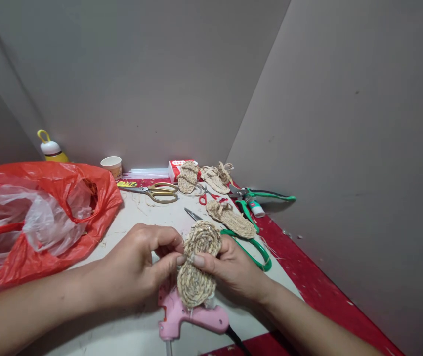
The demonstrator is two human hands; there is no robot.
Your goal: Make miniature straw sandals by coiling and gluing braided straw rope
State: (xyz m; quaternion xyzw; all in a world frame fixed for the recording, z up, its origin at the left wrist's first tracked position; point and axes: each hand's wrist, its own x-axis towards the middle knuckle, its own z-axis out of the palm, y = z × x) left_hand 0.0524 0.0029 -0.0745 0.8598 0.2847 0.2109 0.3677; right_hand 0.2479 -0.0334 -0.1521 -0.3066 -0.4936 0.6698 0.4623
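Observation:
A braided straw sole (198, 284), coiled into two joined ovals, is held upright over the table. My right hand (230, 264) grips it from the right, thumb pressed on its narrow middle. From the left, my left hand (152, 262) pinches the edge at that same middle with thumb and forefinger. Just below the sole lies a pink hot glue gun (204, 319) with a clear glue stick in its end. Green-handled scissors (261, 254) lie behind my right hand, partly covered. A small straw slipper (232, 220) rests beyond the sole.
A red plastic bag (111, 193) fills the left side. Gold-handled scissors (163, 193), small red scissors (208, 195), green pruning shears (271, 195), a paper cup (111, 165), a red box (174, 170) and more straw slippers (188, 178) lie at the back, near grey walls.

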